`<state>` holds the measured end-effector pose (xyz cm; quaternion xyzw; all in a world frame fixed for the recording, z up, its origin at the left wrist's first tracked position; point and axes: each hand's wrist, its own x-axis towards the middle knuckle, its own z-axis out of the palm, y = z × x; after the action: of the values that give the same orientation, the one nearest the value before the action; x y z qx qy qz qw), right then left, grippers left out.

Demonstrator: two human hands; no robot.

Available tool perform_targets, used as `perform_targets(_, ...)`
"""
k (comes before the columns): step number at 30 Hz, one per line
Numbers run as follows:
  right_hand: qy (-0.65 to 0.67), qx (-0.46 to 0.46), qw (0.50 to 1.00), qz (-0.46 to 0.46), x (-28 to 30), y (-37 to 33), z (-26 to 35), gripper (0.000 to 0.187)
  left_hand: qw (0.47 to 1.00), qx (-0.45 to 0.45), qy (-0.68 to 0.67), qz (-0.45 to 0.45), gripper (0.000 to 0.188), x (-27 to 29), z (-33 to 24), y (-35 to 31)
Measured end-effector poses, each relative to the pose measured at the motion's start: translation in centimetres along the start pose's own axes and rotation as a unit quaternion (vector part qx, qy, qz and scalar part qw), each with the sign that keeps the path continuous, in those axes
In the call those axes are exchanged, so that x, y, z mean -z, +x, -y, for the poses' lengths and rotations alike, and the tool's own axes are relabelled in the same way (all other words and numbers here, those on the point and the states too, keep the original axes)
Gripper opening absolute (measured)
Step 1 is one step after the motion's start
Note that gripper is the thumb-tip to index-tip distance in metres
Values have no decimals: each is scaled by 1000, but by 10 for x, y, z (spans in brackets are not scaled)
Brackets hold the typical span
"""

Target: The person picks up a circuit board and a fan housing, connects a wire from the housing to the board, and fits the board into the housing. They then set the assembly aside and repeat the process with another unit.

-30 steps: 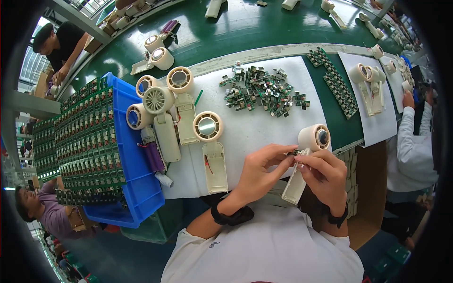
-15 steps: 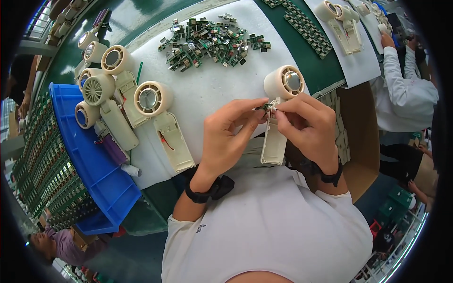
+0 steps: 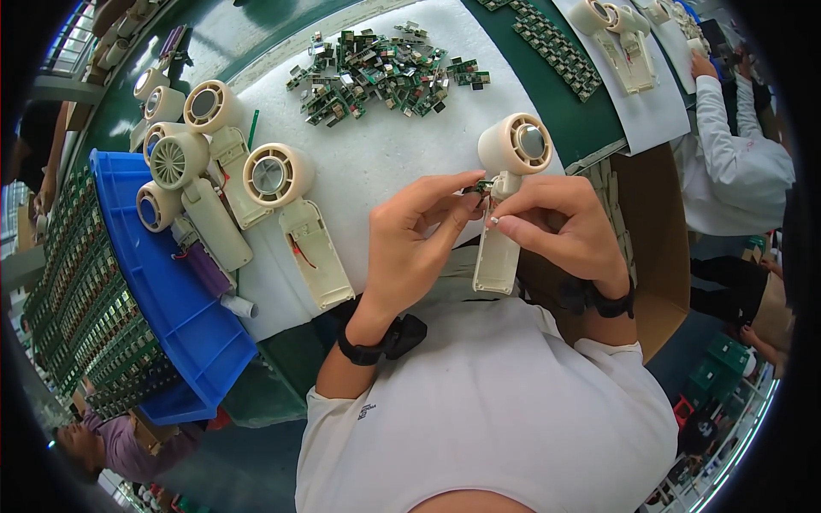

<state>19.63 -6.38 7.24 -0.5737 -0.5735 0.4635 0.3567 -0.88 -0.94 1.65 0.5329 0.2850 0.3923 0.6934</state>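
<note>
Between the thumb and fingers of my left hand (image 3: 412, 244) is a small green circuit board (image 3: 481, 186), mostly covered by the fingertips. My right hand (image 3: 569, 231) is closed in a pinch on a tiny white connector (image 3: 494, 221), just below the board. Both hands work over a cream handheld fan (image 3: 516, 144), whose round head points away from me. Its open handle shell (image 3: 495, 267) runs down toward my body, and thin reddish wires show near its neck. Whether the connector touches the board cannot be made out.
Loose circuit boards (image 3: 376, 73) lie heaped on the white sheet (image 3: 351, 162). Another open fan (image 3: 278, 175) and several more stand left, near a blue tray (image 3: 188, 325) beside rows of boards (image 3: 85, 291). A cardboard box (image 3: 654, 256) is at right; a co-worker (image 3: 727, 154) sits beyond.
My right hand has drawn slightly down and away from the left fingertips, and the white connector now shows between its fingers. My left hand stays nearly in place with the board.
</note>
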Motion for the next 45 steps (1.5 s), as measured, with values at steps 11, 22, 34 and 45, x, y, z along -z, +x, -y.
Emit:
perform_targets(11, -50, -1, 993, -102, -11, -4, 5, 7, 1000, -11, 8, -3, 32, -1, 3, 0)
perform_targets(22, -183, 102, 961, -181, -19, -2, 0, 11, 999, -25, 45, 7, 34, -1, 2, -1)
perform_targets(34, -247, 146, 943, -169, -17, 0, -3, 16, 984, -115, 137, -5, 30, -1, 8, -1)
perform_targets(45, -297, 235, 916, -135, -9, 3, -7, 15, 967, -159, 197, -14, 32, -5, 6, -2)
